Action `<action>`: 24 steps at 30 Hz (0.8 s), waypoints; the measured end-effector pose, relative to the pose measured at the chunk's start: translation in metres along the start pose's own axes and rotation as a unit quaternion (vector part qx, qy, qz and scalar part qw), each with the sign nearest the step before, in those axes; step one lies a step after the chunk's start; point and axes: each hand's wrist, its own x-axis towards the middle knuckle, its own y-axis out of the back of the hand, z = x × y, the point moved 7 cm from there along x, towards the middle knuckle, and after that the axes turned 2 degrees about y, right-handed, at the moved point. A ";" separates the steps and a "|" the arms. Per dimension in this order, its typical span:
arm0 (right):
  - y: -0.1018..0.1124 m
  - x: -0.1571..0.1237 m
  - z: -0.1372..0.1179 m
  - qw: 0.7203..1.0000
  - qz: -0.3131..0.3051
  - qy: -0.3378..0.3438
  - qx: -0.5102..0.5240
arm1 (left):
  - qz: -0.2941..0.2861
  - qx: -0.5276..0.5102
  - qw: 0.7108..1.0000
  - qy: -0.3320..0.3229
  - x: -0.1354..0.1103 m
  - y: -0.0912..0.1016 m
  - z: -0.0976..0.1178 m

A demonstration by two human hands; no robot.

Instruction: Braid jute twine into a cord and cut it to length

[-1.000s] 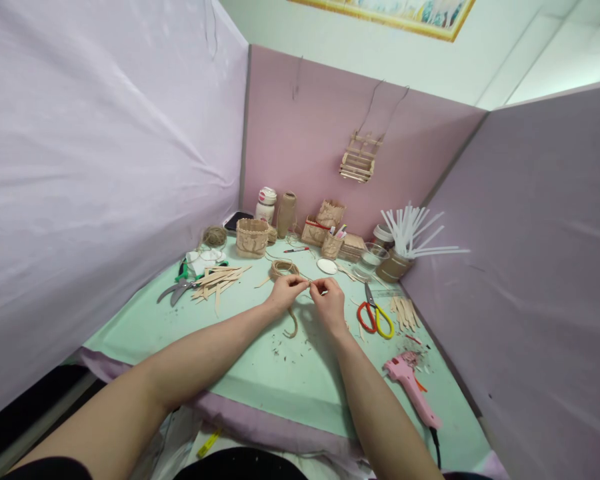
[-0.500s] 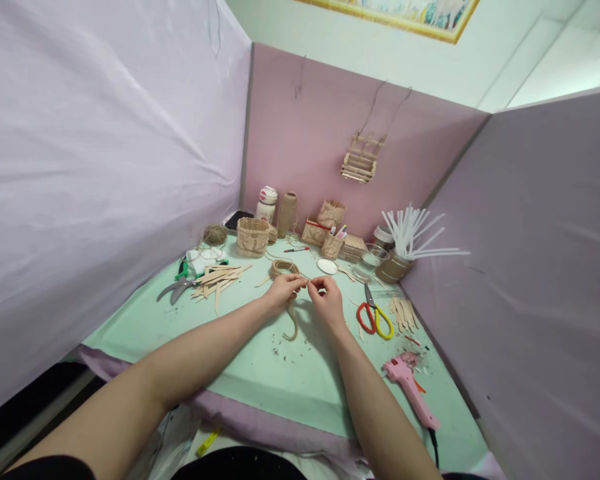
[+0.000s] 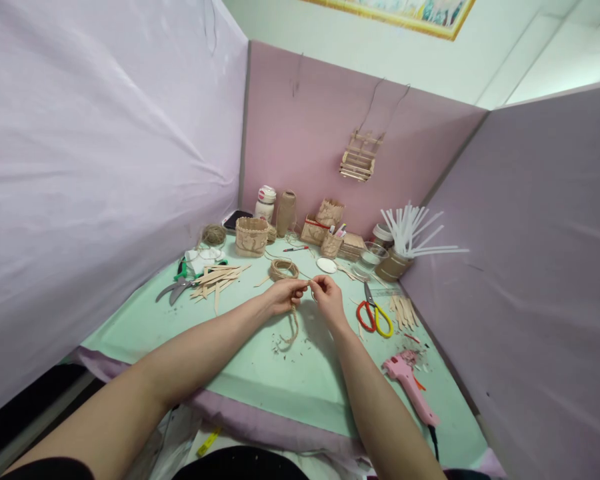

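Note:
Over the middle of the table, my left hand (image 3: 289, 295) and my right hand (image 3: 327, 295) meet with their fingertips pinched on a thin jute twine. A braided tail of the jute twine (image 3: 295, 325) droops below my left hand and curls onto the green cloth. Just behind my hands lies a round coil of twine (image 3: 283, 269), and a thin strand runs back from my fingers. The exact spot where the twine is gripped is partly hidden by the fingers.
Right of my hands lie red-and-yellow scissors (image 3: 374, 319) and a pink glue gun (image 3: 411, 387). At left are pruning shears (image 3: 179, 291) beside wooden sticks (image 3: 217, 279). A small basket (image 3: 251, 237), a twine spool (image 3: 286, 213) and a glass bowl (image 3: 371, 259) stand along the back.
Both hands have come slightly nearer to me, leaving more of the coil visible. The hanging tail of twine has shifted a little. Both hands still pinch the twine.

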 end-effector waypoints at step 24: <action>0.014 0.009 0.030 0.985 0.055 -0.094 0.131 | 0.047 0.344 0.915 -0.208 -0.014 -0.013 0.024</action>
